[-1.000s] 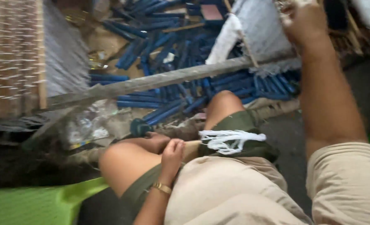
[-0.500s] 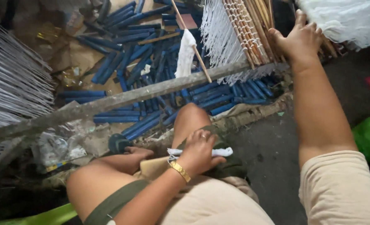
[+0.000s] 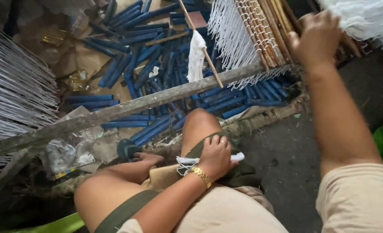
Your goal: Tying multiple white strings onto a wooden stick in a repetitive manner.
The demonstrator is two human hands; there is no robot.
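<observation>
A small bundle of white threads (image 3: 187,163) lies crosswise on the person's lap, its long axis running left to right, pinned under the left hand (image 3: 216,156), whose fingers curl closed over it (frayed ends poke out leftward). The right hand (image 3: 315,38) reaches far forward, fingers bent against the cane slats (image 3: 272,30) of the frame; whether it grips one I cannot tell.
</observation>
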